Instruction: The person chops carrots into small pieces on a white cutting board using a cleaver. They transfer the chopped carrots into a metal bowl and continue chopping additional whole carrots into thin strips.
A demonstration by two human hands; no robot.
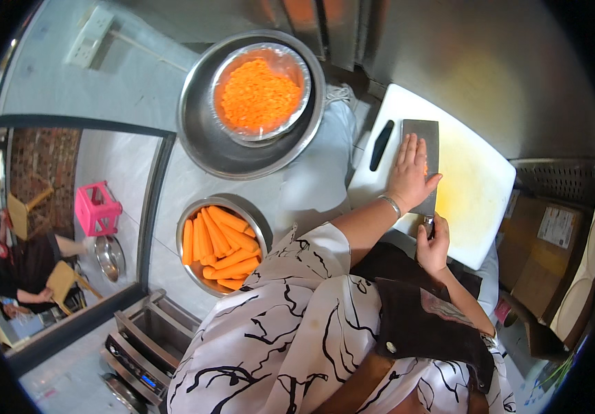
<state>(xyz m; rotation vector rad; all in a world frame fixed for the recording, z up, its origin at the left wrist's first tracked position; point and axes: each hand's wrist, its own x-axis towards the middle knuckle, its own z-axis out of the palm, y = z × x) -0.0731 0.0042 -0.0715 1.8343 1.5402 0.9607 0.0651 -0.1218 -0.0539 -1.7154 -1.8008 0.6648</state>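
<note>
My right hand (433, 243) grips the dark handle (428, 225) of a Chinese cleaver. The wide steel blade (422, 132) is over a white plastic cutting board (476, 171), its broad face towards me. Across that face my left hand (410, 173) lies flat, fingers stretched out and thumb apart. A few orange carrot bits (425, 168) show at the edge of the left hand; whatever else is beneath the palm is hidden. The board bears a yellow-orange stain and has a dark handle slot (381, 146). It rests across my legs.
On the left, a large steel basin (194, 124) holds a plastic-lined bowl (305, 98) of chopped carrot (258, 95). Nearer me, peeled carrots (220, 240) fill a steel bowl (262, 217). A metal appliance (147, 341), cardboard boxes (535, 248) and a steel panel (484, 67) surround me. Beyond a dark frame sits another person (23, 269).
</note>
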